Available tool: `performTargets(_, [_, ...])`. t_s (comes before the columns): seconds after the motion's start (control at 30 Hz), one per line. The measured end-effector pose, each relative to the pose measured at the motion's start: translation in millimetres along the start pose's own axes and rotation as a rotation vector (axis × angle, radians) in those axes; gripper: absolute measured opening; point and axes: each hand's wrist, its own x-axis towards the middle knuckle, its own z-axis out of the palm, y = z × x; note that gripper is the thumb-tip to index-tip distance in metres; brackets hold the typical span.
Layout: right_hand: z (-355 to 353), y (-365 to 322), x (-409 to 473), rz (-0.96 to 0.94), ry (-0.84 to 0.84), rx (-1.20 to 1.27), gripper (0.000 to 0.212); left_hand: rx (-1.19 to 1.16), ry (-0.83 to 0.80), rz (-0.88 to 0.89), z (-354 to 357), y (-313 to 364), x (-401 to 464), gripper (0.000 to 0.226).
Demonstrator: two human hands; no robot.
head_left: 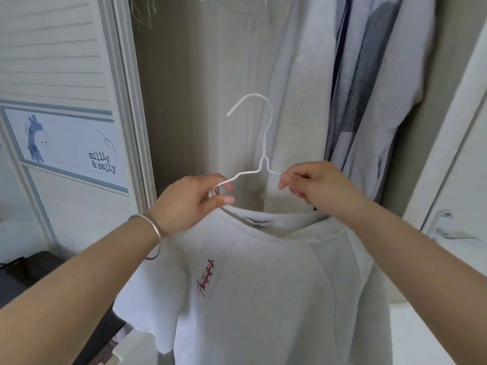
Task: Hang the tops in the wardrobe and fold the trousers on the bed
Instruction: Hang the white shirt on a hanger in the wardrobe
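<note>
White top (263, 285) hangs before the open wardrobe (197, 75), both shoulders of its hanger (259, 143) pinched by left hand (189, 204) and right hand (319, 188). Hanging step; next, hook onto the rail, which sits out of view.

White top (263, 285), red script on chest, hangs upright in front of open wardrobe (200, 75); neckline on white wire hanger (259, 133), hook free.
</note>
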Motion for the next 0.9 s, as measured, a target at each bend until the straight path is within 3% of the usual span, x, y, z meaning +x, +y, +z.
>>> performTargets(0.13, [-26, 4, -10, -0.031, -0.283, 0.022, 0.013, -0.148, 0.153, -0.029, 13, -11, 11, 0.038])
performTargets(0.2, [-40, 24, -23, -0.05, -0.29, -0.059, 0.043, -0.156, 0.186, -0.066, 12, -17, 12, 0.033])
performTargets(0.23, [-43, 34, -31, -0.094, -0.255, -0.2, 0.052, -0.172, 0.192, -0.089, 11, -19, 12, 0.031])
performTargets(0.3, [-42, 56, -42, -0.357, -0.116, -0.638, 0.057, -0.225, 0.19, -0.134, 9, -21, 12, 0.032])
performTargets(0.4, [-34, 80, -42, -0.665, 0.112, -1.017, 0.048, -0.27, 0.159, -0.152, 5, -20, 12, 0.028])
performTargets(0.53, [-23, 87, -30, -0.802, 0.355, -1.13, 0.043, -0.314, 0.161, -0.155, 3, -15, 8, 0.028])
performTargets(0.6, [-21, 86, -23, -0.858, 0.435, -1.155, 0.03, -0.298, 0.17, -0.128, 0, -15, 5, 0.029])
performTargets(0.67, [-18, 87, -14, -0.878, 0.446, -1.007, 0.02, -0.27, 0.176, -0.108, -2, -19, 3, 0.022])
performTargets(0.73, [-15, 80, -7, -0.797, 0.345, -0.708, 0.02, -0.203, 0.197, -0.097, -4, -30, 1, 0.021])
performTargets(0.8, [-17, 64, -5, -0.528, 0.136, -0.416, 0.02, -0.096, 0.166, -0.119, -5, -43, -1, 0.027])
performTargets(0.9, [-34, 40, -8, -0.025, -0.386, -0.24, 0.009, 0.005, 0.067, -0.171, 0, -60, -11, 0.033])
